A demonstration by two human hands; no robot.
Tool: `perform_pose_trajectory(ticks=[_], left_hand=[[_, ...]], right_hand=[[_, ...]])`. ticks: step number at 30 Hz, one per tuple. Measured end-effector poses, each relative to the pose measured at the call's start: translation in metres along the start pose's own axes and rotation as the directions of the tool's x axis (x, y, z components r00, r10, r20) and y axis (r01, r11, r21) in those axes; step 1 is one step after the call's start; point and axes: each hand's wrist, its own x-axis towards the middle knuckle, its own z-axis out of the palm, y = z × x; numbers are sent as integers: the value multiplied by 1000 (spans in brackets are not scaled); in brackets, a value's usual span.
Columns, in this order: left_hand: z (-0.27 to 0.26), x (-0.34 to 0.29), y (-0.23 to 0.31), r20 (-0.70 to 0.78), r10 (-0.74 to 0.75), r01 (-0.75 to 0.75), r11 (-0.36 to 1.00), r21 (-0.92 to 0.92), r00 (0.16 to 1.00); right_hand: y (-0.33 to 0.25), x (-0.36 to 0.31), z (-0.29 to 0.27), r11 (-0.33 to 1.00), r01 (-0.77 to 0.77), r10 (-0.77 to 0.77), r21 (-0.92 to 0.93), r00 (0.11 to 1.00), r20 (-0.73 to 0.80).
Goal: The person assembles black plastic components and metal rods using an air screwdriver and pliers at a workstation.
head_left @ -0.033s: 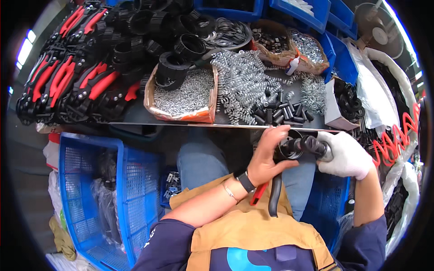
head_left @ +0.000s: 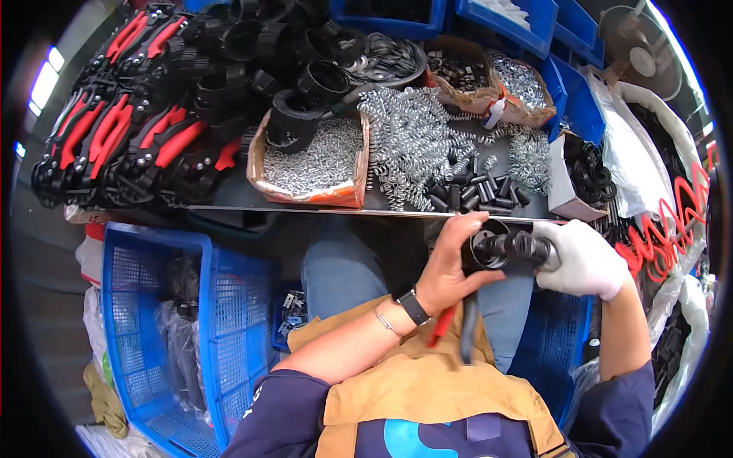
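My left hand (head_left: pixel 456 263), bare with a black wristband, has its thumb and fingers curved around a round black housing (head_left: pixel 489 229) just off the bench's front edge. A red handle (head_left: pixel 441 327) and a dark curved handle (head_left: pixel 468 336) hang below it, the dark one blurred. In a white glove, my right hand (head_left: pixel 584 261) grips a dark cylindrical tool (head_left: pixel 527 248), perhaps a power driver. Its front end points left at the housing's opening. Whether it touches inside cannot be seen.
On the bench lie springs (head_left: pixel 416 137), black cylinders (head_left: pixel 485 191), a box of small screws (head_left: pixel 313 164), black rings (head_left: pixel 588 172) and several red-and-black handled assemblies (head_left: pixel 111 137). Blue crates (head_left: pixel 206 320) stand at lower left. A red coiled hose (head_left: pixel 664 244) hangs at right.
The red and dark handles below my left hand have swung slightly to the right. The red coiled hose has shifted a little. Both hands stay almost in place.
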Motion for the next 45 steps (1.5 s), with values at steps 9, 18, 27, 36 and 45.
perform_pose_trajectory(ticks=[9,18,27,36,45], left_hand=[[-15,47,57,151,-123,35,876,481,981],[4,40,37,135,5,-70,874,481,991],[-12,33,37,96,-25,-30,844,536,995],[3,38,33,83,48,-83,866,493,995],[6,43,30,217,39,-131,894,428,975]], right_hand=[[-47,24,-35,737,211,-629,-643,563,-536],[22,273,-73,781,184,-525,-596,710,-469],[7,74,5,945,138,-302,-298,722,-623],[62,119,282,880,400,-229,257,830,-509],[93,159,333,808,289,-20,514,885,-465]])
